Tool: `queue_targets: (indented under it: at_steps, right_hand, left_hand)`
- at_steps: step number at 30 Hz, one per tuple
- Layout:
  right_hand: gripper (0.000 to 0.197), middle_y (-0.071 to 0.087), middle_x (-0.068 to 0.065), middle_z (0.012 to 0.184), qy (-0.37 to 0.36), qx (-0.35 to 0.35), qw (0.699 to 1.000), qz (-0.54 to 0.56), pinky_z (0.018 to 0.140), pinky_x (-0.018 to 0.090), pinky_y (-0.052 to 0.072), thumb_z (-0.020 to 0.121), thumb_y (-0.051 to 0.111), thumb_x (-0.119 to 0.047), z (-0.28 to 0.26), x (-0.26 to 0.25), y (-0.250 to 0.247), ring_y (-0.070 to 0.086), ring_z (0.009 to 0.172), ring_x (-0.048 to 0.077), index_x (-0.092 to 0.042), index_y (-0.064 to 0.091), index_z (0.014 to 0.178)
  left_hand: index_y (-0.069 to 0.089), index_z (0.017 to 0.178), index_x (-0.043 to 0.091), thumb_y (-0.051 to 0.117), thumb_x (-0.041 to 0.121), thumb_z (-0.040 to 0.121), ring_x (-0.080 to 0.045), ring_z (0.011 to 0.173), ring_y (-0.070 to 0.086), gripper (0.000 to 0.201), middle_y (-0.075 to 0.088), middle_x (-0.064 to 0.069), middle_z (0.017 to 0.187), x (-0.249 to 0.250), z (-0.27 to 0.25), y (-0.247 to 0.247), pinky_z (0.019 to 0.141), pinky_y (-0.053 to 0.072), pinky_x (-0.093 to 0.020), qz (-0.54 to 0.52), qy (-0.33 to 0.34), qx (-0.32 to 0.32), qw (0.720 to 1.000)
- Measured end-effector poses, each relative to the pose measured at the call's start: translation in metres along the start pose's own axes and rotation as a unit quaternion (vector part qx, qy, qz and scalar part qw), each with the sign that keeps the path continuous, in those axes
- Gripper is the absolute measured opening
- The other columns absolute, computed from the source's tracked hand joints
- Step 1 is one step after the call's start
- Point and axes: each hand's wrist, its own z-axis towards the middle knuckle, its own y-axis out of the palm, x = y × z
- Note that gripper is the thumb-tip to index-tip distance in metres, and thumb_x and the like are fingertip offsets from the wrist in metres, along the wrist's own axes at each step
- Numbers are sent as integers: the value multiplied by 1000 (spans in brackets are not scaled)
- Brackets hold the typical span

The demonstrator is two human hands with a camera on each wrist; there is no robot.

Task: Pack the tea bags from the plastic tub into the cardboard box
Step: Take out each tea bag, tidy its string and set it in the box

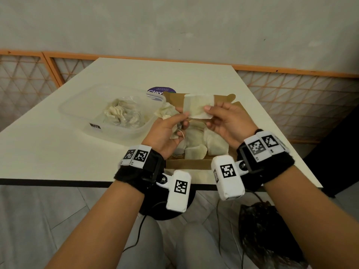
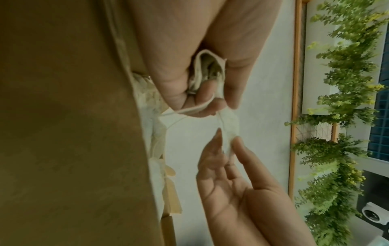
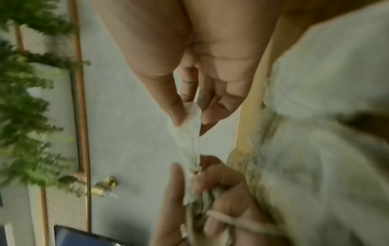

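So both hands pinch one tea bag over the cardboard box, left hand also clutching spares; flimsy paper, grip edges gently.

Head view: dim, even indoor light, no hard shadows, corners darkened, strong wide-angle bending of the tabletop edge and wall lines. Hands in fair focus. Left wrist view: soft, near cardboard box wall a blurred brown mass; plants beyond the hands motion-smeared. Right wrist view: heaviest blur, everything smeared, tea bags beside the hands washed pale, lower left corner dark.
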Motion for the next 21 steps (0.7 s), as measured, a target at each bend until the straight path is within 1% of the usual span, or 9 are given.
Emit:
queue_targets:
  at_steps: [2,5,9,13,14,15,17,19,21]
  right_hand:
    - [16,63,4,75,-31,-16,996,-81,50,16,46,83,59,5,2,-10,-6,56,63,12,-10,57,80]
    - [24,65,4,76,-50,-80,963,-251,54,20,42,78,64,8,4,-19,-10,55,66,17,-15,60,83]
    - [27,63,8,82,-38,-144,922,-359,58,19,45,78,63,9,5,-32,-2,58,67,14,-15,60,90]
    - [15,62,3,75,-43,-50,925,-374,49,15,44,82,65,-4,0,-40,-3,58,55,3,-13,59,91]
    - [9,62,2,74,-37,-17,899,-437,51,17,44,84,66,-17,-4,-38,-4,58,57,6,-13,59,86]
    - [22,62,2,73,-21,-2,853,-521,53,21,43,84,64,-33,-8,-34,-5,57,60,10,-12,59,79]
    - [47,62,0,68,54,-50,764,-641,59,26,43,83,53,-57,-19,-18,-3,56,63,15,-13,61,72]
    - [44,52,-4,62,94,-106,718,-681,60,25,40,85,51,-57,-27,2,-1,52,64,15,-18,52,67]
    - [39,46,-2,61,104,-107,712,-686,54,23,35,84,61,-44,-26,14,-3,45,60,14,-16,47,61]
  left_hand:
    - [59,85,20,68,21,81,-4,60,46,10,53,4,81,1,-1,1,41,32,-11,13,4,-10,1000]
    - [60,92,18,70,36,73,-4,59,41,28,55,5,84,1,-3,4,43,30,-12,83,7,-9,996]
    - [61,81,20,70,18,82,-4,52,36,9,52,10,62,-3,-5,9,45,21,-15,194,7,-27,981]
    - [58,86,14,69,12,84,-3,47,34,11,49,8,59,-6,-1,7,39,23,-14,177,32,1,984]
    - [58,84,14,68,13,84,-3,47,34,11,49,7,60,-6,0,6,39,25,-13,161,38,7,986]
    - [58,83,14,68,13,85,-3,47,35,10,50,6,61,-5,0,6,39,26,-13,145,43,10,989]
    - [57,80,15,66,12,86,-2,47,35,11,52,7,60,-5,1,5,40,26,-12,117,52,14,992]
    - [54,74,17,65,12,87,-2,46,33,18,49,9,56,-4,1,6,39,25,-12,112,53,23,992]
    - [52,74,17,66,11,86,-1,43,33,19,46,8,57,-5,1,5,38,25,-12,115,59,31,991]
